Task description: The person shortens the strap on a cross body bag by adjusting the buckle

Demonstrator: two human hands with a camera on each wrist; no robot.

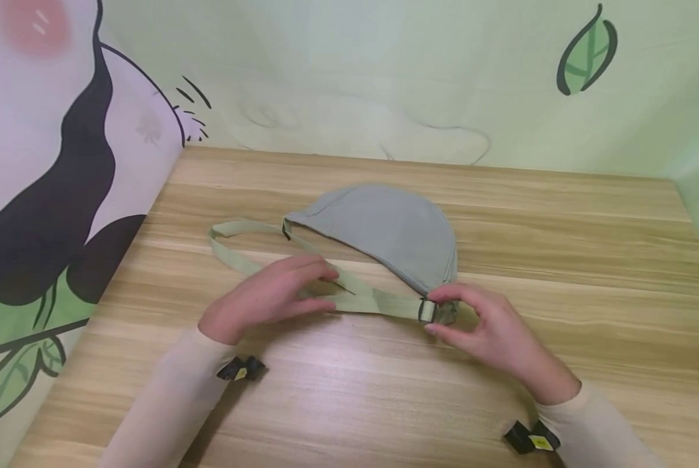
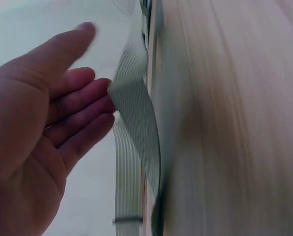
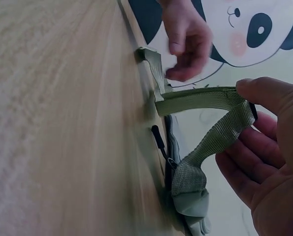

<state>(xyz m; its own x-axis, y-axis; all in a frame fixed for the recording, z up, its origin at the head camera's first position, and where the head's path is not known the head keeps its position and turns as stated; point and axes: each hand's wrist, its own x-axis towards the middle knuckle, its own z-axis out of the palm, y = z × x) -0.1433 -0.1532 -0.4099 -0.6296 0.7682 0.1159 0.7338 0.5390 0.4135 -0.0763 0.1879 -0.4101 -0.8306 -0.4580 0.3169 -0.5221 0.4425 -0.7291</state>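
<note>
A grey half-moon waist bag [image 1: 384, 227] lies on the wooden table, its pale green strap [image 1: 396, 304] looped in front and to the left. My right hand [image 1: 495, 335] pinches the dark buckle [image 1: 427, 311] on the strap between thumb and fingers, near the bag's right corner. In the right wrist view, the strap [image 3: 200, 101] hangs raised off the table from that grip. My left hand [image 1: 273, 289] hovers by the middle of the strap. Its fingers [image 2: 82, 110] are loosely extended beside the webbing [image 2: 134, 103] in the left wrist view, with nothing gripped.
The table top [image 1: 337, 403] runs back to a pale green wall [image 1: 349, 71] painted with a panda and leaves. A dark zipper pull [image 3: 158, 137] dangles at the bag's edge. Each sleeve carries a small black device [image 1: 240, 369] at the wrist.
</note>
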